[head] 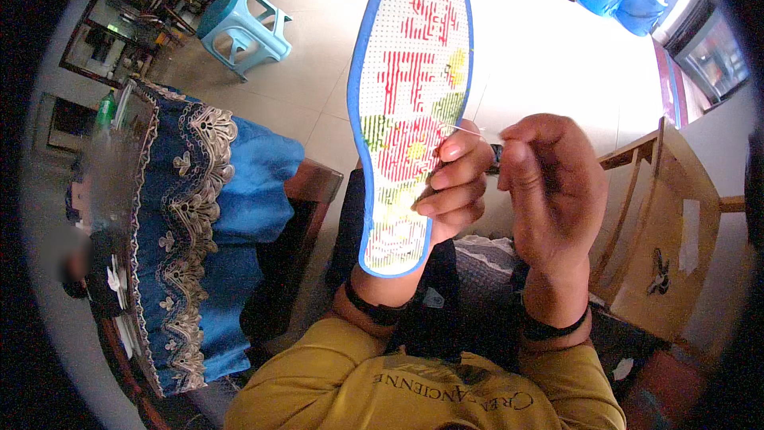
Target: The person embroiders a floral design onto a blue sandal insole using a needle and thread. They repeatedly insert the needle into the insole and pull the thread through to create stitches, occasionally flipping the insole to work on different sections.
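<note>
My left hand (456, 182) holds an embroidered shoe insole (401, 80) upright from its right edge, the fingers showing at that edge and the palm behind it. The insole is white with a blue border and bears red, green and yellow stitches. A pale thread (462, 129) runs from the red stitches at its middle towards my right hand (507, 137), which is raised just to the right with thumb and forefinger pinched together. Whether a needle sits between those fingertips cannot be made out. Black bands circle both wrists.
At the left a blue cloth with lace trim (200, 191) covers a table. Beyond it stand a light blue plastic stool (245, 27) and a green bottle (105, 108). A wooden chair (674, 239) is at the right. Blue water jugs (640, 3) stand at the top right.
</note>
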The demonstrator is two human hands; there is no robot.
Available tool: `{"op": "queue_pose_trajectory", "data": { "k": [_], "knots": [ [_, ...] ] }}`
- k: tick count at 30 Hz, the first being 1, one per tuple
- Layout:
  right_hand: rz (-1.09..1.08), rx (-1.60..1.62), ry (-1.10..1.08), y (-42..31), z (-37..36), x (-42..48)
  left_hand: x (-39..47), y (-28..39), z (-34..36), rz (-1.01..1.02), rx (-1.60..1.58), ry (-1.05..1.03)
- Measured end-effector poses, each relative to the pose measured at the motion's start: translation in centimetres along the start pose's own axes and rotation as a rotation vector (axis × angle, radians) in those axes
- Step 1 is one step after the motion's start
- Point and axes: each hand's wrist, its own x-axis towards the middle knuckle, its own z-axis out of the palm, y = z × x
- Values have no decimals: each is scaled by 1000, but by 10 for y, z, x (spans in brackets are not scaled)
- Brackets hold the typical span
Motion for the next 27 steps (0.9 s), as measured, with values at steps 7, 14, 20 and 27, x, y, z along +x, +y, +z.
{"op": "queue_pose_trajectory", "data": {
  "k": [7,14,20,27],
  "knots": [
    [-125,31,-49,-7,6,-1,7,-10,-32,-120,-240,-152],
    [-214,-98,-51,-4,1,0,11,-15,-39,-145,-260,-176],
    [-196,-94,-125,-10,-2,1,10,-16,-38,-129,-223,-167],
    [-189,-208,-77,-8,-5,0,1,-12,-21,-10,84,-17]
  ]
}}
